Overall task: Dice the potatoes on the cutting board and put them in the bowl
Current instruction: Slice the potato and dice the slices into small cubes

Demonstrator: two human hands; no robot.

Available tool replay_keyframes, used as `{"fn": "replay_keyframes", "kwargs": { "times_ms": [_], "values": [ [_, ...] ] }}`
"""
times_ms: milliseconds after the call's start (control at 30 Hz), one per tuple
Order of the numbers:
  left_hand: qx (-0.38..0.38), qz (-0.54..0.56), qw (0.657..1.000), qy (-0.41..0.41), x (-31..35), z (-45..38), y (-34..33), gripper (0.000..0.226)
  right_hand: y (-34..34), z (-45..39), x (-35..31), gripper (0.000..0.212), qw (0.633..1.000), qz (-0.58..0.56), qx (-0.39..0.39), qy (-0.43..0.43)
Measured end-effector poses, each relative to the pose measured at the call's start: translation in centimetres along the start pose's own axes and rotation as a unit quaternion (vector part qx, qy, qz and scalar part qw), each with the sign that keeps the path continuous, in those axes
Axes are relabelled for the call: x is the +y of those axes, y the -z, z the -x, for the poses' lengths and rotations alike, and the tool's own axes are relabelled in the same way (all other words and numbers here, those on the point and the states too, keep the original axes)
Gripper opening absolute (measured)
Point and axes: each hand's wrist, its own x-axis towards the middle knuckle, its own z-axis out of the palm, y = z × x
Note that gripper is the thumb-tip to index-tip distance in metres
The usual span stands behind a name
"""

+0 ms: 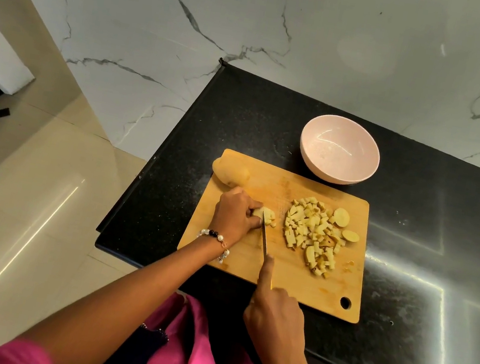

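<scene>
Knife (264, 237) in right grip (275, 311); left grip (234, 213) pins potato piece (260, 212) mid-board.

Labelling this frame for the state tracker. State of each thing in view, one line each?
pink bowl: upright, no potato in it
whole potato: uncut, at board's far left corner
potato piece: partly diced, under the knife
diced potato pile: loose on the board
cutting board: flat on the counter
knife: blade down in the piece
left hand: holds the piece
right hand: grips the knife
</scene>
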Motion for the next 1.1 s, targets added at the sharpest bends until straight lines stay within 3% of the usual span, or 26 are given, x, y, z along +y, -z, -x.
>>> {"fn": "replay_keyframes", "kwargs": {
  "times_ms": [200,600,733,1000,1100],
  "values": [
    [-0.009,-0.008,1.0,0.016,0.2,0.0,0.2,0.047,1.5,-0.6,0.8,0.061,0.995,-0.093,0.037,-0.016],
    [0.019,-0.026,0.999,0.014,-0.1,0.4,0.5,0.032,1.8,-4.7,-1.1,0.068,0.999,-0.008,0.048,0.001],
    [0.037,-0.016,0.999,0.001,-0.1,0.7,0.4,0.029,0.3,-2.7,-1.2,0.073,1.0,0.02,0.019,0.007],
    [-0.004,-0.005,1.0,0.015,-0.3,0.2,1.3,0.029,0.7,-0.1,0.1,0.064,0.999,-0.047,0.022,-0.009],
    [0.023,0.01,0.999,0.036,-0.5,0.4,2.1,0.024,0.4,-0.9,-0.7,0.063,0.999,-0.04,0.017,0.016]
  ]
}}
